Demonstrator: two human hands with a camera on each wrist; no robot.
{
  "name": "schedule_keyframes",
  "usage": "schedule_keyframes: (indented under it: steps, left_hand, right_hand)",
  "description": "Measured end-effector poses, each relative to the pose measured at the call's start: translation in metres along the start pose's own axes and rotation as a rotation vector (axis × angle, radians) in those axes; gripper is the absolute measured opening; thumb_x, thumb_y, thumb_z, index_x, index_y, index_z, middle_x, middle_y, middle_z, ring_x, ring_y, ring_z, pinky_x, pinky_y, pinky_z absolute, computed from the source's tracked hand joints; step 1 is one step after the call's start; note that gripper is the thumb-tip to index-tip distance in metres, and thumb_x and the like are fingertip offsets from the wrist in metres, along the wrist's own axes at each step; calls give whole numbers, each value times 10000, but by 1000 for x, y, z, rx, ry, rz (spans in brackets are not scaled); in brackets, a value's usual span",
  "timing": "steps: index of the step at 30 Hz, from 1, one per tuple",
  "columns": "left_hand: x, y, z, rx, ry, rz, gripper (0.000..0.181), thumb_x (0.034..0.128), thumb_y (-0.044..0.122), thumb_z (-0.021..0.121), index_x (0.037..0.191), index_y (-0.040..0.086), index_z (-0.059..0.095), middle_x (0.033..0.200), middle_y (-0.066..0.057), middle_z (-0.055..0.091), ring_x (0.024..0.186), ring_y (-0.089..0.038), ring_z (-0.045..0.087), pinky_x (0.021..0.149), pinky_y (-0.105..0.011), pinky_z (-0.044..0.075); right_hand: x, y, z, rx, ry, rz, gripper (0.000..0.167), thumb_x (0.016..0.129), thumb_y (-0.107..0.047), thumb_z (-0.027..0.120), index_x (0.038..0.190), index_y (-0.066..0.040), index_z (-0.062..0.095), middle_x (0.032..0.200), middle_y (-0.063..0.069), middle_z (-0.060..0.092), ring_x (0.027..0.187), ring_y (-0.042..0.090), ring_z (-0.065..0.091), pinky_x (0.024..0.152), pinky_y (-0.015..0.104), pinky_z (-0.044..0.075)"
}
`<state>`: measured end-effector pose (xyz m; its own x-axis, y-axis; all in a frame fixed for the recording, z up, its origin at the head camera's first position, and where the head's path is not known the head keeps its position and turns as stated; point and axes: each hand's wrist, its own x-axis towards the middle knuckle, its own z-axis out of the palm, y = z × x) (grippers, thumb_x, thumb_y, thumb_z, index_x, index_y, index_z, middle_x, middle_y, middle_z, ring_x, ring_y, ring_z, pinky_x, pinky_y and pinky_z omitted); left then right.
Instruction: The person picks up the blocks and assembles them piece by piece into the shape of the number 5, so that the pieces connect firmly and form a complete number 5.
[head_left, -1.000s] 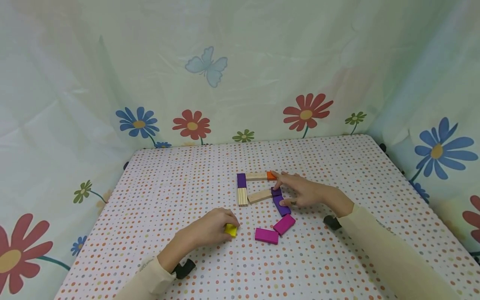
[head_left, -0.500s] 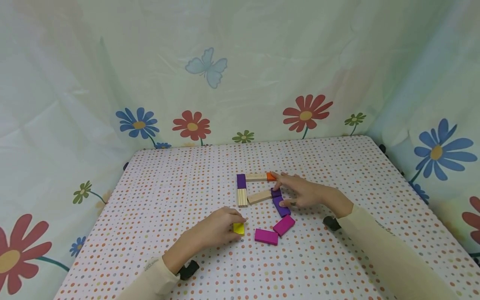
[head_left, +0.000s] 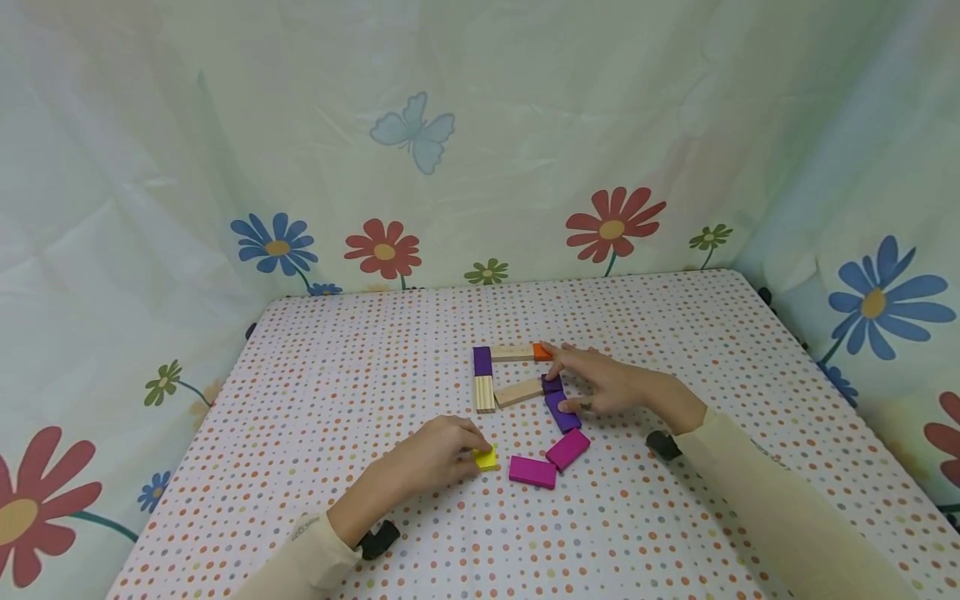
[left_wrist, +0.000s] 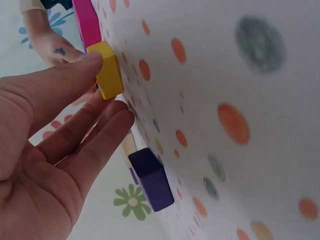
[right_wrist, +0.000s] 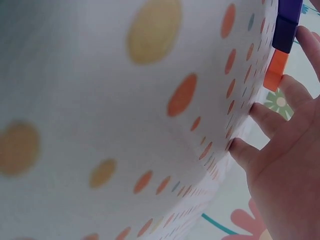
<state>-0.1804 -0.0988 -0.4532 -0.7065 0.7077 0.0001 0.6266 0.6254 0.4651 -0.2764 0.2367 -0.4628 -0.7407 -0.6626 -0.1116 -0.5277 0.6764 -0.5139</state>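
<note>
My left hand (head_left: 435,450) pinches a yellow block (head_left: 486,458) between thumb and fingers, low over the table just left of a magenta block (head_left: 532,472). A second magenta block (head_left: 568,450) lies at an angle beside it. Fingers of my right hand (head_left: 611,382) are spread, with tips touching an orange block (head_left: 542,352), a dark purple block (head_left: 552,384) and a purple block (head_left: 562,412). In the right wrist view, the other fingertips rest on the tablecloth. Plain wooden blocks (head_left: 513,353) and another purple block (head_left: 482,361) continue the line of blocks.
The table (head_left: 360,350) has a dotted cloth. A flowered curtain (head_left: 495,150) hangs behind it and at both sides. In the left wrist view, a dark purple block (left_wrist: 151,180) stands close beyond my left fingers.
My left hand has slid the yellow block rightward, closer to the magenta blocks. My right hand and the other blocks have stayed in place.
</note>
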Motion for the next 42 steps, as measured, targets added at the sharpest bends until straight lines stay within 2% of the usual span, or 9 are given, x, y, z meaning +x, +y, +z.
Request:
schedule_keyframes:
  steps: [3,10,14,20,27,32,36,42]
  left_hand:
    - [2,2,2,15,11,22,234,936,119,813,1167,79,820,1179,-43,798,1084,-152,723,901,-232,594]
    - [4,5,6,55,21,-9,256,949,195,816,1193,116,817,1211,-12,789,1126,-128,720,966,-266,592]
    - [5,7,7,71,25,1,260,953,202,812,1200,119,814,1215,-10,786,1120,-116,720,952,-243,595]
    - [6,9,7,74,22,6,266,949,203,817,1201,118,812,1207,-9,786,1103,-96,718,923,-212,596]
    - [5,9,7,71,7,3,286,950,222,815,1219,126,805,1229,-8,781,1127,-99,717,956,-226,596]
    - [1,6,-2,43,13,18,327,995,276,762,1293,142,768,1315,-3,745,1238,-150,691,1057,-320,582]
    - [-5,0,-13,34,69,37,342,1026,270,721,1342,139,737,1378,-28,710,1335,-226,646,1115,-424,556]
    - [-13,-14,-22,90,141,-11,338,998,173,751,1334,130,741,1370,-59,711,1329,-280,641,1090,-464,564]
  right_hand:
    - [0,1,1,3,3,1,333,992,-348,747,1264,-227,597,1761,236,191,1599,580,150,1235,820,82]
    - [2,0,2,12,5,13,318,989,-344,750,1262,-237,625,1773,210,180,1620,548,125,1241,811,71]
    - [2,0,1,12,3,24,311,991,-339,750,1257,-240,624,1771,212,185,1619,550,125,1239,814,65]
    - [1,-2,0,16,11,10,313,987,-313,757,1257,-221,628,1763,229,201,1609,565,141,1234,819,75]
    - [2,-2,1,18,2,30,332,984,-325,762,1274,-239,623,1758,232,215,1611,564,142,1223,832,69]
    - [3,-2,2,19,-1,36,337,983,-328,764,1275,-239,622,1757,239,214,1612,561,143,1221,835,77]
    - [3,-2,2,23,2,34,335,982,-329,764,1272,-240,624,1758,234,214,1612,563,138,1219,837,62]
    - [2,-1,2,29,3,26,327,982,-343,761,1263,-253,620,1767,213,198,1615,555,131,1234,821,51]
